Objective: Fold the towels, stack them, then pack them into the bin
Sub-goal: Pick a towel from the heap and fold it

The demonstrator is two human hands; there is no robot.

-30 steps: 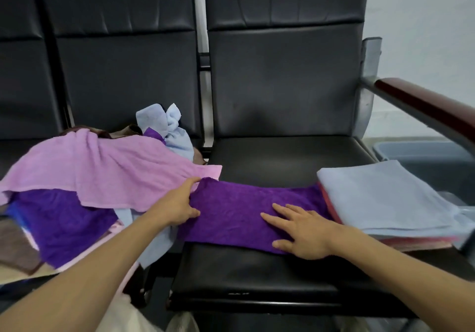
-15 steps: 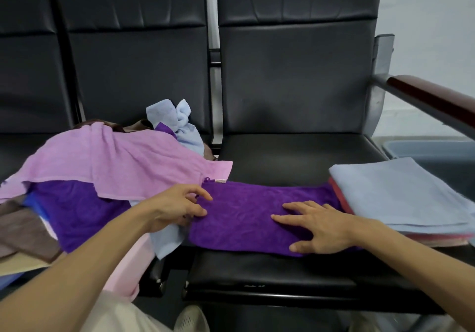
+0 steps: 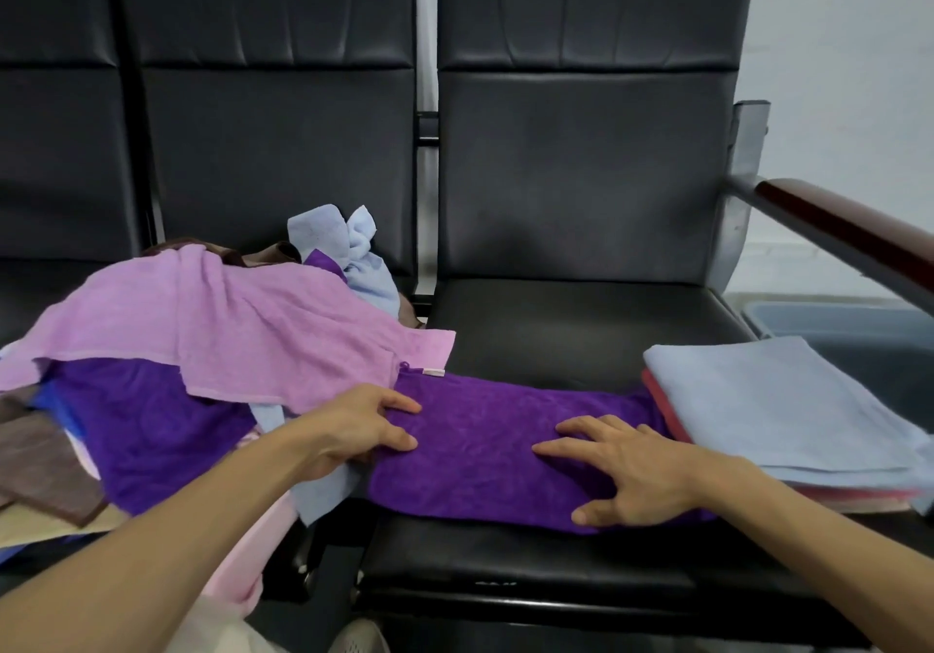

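A dark purple towel [image 3: 485,440] lies as a long folded strip across the front of the right black seat [image 3: 581,329]. My left hand [image 3: 354,430] grips its left end, thumb and fingers curled on the cloth. My right hand [image 3: 626,470] lies flat on its right half with the fingers spread. Right of it is a stack of folded towels [image 3: 788,410], light blue on top with red and pink edges below. A pile of unfolded towels [image 3: 202,329] covers the left seat, lilac on top. The grey bin [image 3: 839,329] sits beyond the stack at the right.
Black seat backs rise behind both seats. A dark red armrest [image 3: 849,233] runs over the bin at the right. Brown and light blue cloths lie in the pile at the left. A shoe [image 3: 359,637] shows below the seat edge.
My left hand has slid from the towel's far left corner down to its left end. My right hand stays flat on the towel. The view has shifted a little left.
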